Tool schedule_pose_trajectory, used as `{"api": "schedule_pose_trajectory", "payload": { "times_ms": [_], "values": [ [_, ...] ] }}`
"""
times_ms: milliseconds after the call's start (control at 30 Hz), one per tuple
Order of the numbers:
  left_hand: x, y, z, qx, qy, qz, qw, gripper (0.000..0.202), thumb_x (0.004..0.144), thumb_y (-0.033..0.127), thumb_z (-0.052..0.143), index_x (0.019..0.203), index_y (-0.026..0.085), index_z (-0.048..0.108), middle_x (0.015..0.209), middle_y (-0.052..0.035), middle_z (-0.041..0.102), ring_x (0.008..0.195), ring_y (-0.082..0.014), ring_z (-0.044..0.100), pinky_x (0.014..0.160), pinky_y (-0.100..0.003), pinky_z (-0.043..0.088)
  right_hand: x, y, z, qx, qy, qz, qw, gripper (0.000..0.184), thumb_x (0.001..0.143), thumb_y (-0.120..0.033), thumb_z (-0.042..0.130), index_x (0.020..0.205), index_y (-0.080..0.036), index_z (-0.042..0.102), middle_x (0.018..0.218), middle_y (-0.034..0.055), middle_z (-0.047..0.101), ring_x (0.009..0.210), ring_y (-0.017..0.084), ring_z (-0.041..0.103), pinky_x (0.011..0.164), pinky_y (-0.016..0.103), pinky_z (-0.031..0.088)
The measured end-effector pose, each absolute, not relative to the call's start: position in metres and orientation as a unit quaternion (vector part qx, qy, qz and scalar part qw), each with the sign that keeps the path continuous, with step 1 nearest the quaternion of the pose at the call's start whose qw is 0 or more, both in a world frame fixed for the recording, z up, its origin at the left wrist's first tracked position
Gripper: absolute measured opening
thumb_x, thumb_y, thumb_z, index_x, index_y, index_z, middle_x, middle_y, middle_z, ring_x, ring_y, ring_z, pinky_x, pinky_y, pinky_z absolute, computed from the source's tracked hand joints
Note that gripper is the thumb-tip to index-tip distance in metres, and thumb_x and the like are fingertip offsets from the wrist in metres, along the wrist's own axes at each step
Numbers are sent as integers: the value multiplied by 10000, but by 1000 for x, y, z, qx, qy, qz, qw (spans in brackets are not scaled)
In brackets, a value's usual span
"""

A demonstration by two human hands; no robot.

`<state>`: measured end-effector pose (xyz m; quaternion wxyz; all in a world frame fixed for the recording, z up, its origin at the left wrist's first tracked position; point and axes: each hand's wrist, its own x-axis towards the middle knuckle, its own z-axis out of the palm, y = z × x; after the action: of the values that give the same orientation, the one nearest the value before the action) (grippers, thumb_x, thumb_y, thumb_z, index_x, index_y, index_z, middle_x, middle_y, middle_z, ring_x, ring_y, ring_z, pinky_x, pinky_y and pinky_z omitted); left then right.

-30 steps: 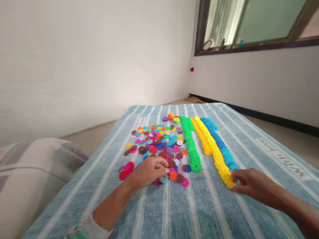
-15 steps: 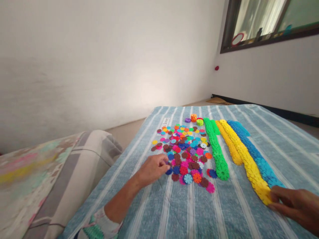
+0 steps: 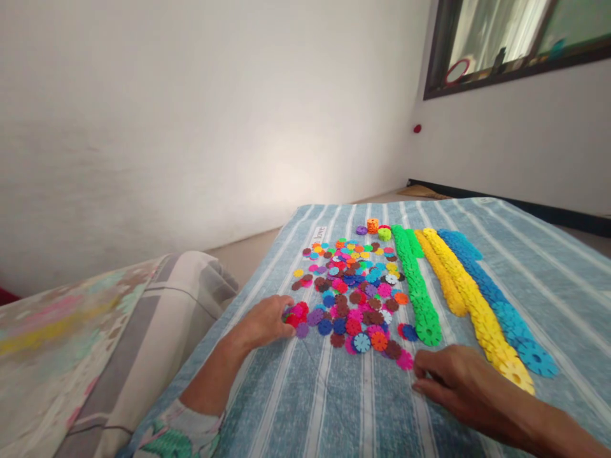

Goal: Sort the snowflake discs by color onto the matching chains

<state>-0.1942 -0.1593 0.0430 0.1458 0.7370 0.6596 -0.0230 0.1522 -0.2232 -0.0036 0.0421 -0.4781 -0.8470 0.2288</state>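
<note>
My left hand [image 3: 270, 323] is at the left edge of a loose pile of notched plastic snowflake discs [image 3: 353, 315] in mixed colours. Its thumb and fingers curl around a small cluster of red, pink and purple snowflake discs [image 3: 296, 313]. My right hand [image 3: 451, 381] is just right of a pink disc [image 3: 405, 360] at the pile's near edge. Its fingers are bent, with a gap to the thumb and nothing visible between them. Overlapping discs form a green row [image 3: 414, 286], a yellow row [image 3: 477, 299] and a blue row [image 3: 501, 312].
Small stacks of orange discs [image 3: 373, 225], purple discs [image 3: 361, 230] and lime discs [image 3: 384, 234] stand beyond the pile. A striped blue cloth [image 3: 296, 394] covers the surface. At left is a cloth-covered piece of furniture [image 3: 143, 331]; a window [image 3: 515, 44] is at upper right.
My right hand has left the near end of the yellow row and moved left to the pink disc. My left hand has shifted left, and red and purple discs now show at its fingertips.
</note>
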Motion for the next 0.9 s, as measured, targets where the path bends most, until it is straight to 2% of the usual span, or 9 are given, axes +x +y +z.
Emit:
{"api": "schedule_pose_trajectory", "payload": {
  "times_ms": [100,233,467,567,767,900],
  "values": [
    [-190,-158,44,733,661,-39,158,450,605,333,649,1023,169,638,1031,-74,655,916,-235,606,813,-311,453,133,-221,-9,-439,-868,225,50,203,890,-281,485,743,-198,598,690,19,665,638,150,610,563,250,270],
    [-185,-158,44,745,649,-36,151,412,605,349,665,983,188,642,1015,-55,639,922,-221,578,837,-310,436,119,-223,-20,-420,-879,223,42,190,884,-276,497,754,-195,610,718,21,689,659,151,625,566,251,267],
    [-172,-144,26,762,630,26,150,129,646,269,631,720,166,608,730,3,552,708,-160,527,646,-259,385,113,-224,-31,-443,-869,218,37,210,883,-291,490,754,-193,622,743,34,711,678,169,652,560,258,264],
    [-162,-134,14,760,625,96,150,135,675,242,629,782,160,629,741,1,562,682,-144,528,633,-253,393,113,-225,-34,-447,-866,221,48,208,881,-293,491,759,-195,629,738,37,712,683,174,661,563,259,270],
    [-143,-119,-3,744,619,209,137,245,721,188,589,960,154,630,901,-35,619,706,-136,571,676,-264,470,115,-224,-36,-449,-862,227,61,194,879,-291,503,774,-202,641,757,27,716,692,166,663,569,259,278],
    [-141,-125,-6,770,591,230,66,262,754,205,569,1007,165,626,977,-60,628,834,-177,615,760,-311,515,113,-222,-31,-453,-864,214,53,190,882,-285,508,774,-198,637,768,24,721,701,161,663,567,256,280]
  ]
}}
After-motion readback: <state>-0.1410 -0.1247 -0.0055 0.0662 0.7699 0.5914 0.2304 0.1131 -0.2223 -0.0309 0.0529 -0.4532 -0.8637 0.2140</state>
